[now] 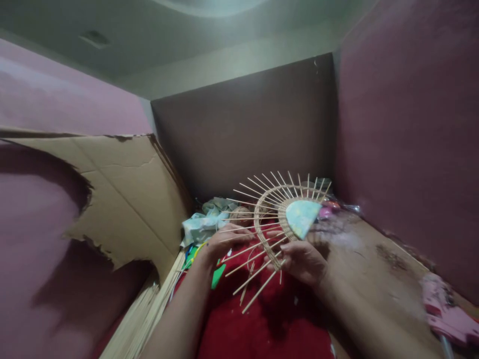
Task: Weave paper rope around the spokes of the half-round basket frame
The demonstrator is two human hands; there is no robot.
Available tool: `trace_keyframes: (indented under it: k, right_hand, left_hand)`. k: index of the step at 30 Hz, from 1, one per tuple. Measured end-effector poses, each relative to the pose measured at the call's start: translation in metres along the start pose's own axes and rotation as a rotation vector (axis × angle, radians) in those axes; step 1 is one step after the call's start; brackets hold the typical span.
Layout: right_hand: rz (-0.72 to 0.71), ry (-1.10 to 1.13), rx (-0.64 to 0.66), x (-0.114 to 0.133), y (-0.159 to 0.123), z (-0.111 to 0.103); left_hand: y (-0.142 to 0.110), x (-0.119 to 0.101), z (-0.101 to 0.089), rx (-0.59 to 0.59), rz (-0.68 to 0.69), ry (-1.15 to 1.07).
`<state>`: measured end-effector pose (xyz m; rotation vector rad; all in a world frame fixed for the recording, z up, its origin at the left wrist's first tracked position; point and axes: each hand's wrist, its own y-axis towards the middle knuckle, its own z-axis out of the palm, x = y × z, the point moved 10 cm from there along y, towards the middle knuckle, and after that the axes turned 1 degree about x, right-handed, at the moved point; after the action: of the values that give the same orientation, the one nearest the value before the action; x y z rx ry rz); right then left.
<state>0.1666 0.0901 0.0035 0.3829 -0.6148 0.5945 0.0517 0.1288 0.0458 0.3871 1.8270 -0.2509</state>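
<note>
I hold a half-round craft piece [275, 219] made of thin bamboo sticks that fan out like rays from a woven arc, with a pale blue patterned wedge [301, 217] at its centre. My left hand [220, 242] grips the sticks on the left side, fingers curled around them. My right hand [303, 259] pinches the lower edge of the woven arc from the right. The piece hangs above a red cloth [269, 319] on the floor.
A torn sheet of cardboard [127, 194] leans against the left wall. A bundle of long bamboo sticks [145, 314] lies below it. Crumpled pale paper [205, 219] and coloured scraps sit behind my hands. A pink glue gun [445, 311] lies at the right.
</note>
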Motion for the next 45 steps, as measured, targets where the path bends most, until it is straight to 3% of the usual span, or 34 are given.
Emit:
trace_keyframes:
  k: [5, 11, 15, 21, 31, 37, 45]
  right_hand:
    - [-0.027, 0.038, 0.035, 0.005, 0.001, -0.004]
    - [-0.061, 0.011, 0.026, 0.009, 0.002, -0.009]
    - [-0.071, -0.007, 0.020, 0.009, 0.002, -0.010]
    - [-0.063, -0.001, 0.027, 0.009, 0.002, -0.010]
    - [-0.025, -0.033, 0.054, 0.004, -0.001, -0.006]
    - [0.012, -0.010, 0.108, -0.001, -0.002, 0.001]
    - [0.051, -0.029, 0.119, -0.006, -0.004, 0.009]
  left_hand:
    - [-0.012, 0.012, -0.037, 0.069, -0.003, 0.032]
    - [-0.029, 0.004, -0.067, 0.007, 0.090, -0.061]
    - [-0.037, -0.007, -0.064, 0.051, 0.150, -0.110]
    - [-0.037, -0.017, -0.064, -0.020, 0.242, -0.258]
    - [-0.012, 0.023, -0.055, -0.121, -0.008, -0.245]
    - [-0.003, 0.020, -0.040, -0.171, 0.004, -0.232]
    - [0.001, 0.022, -0.045, -0.249, 0.009, -0.291]
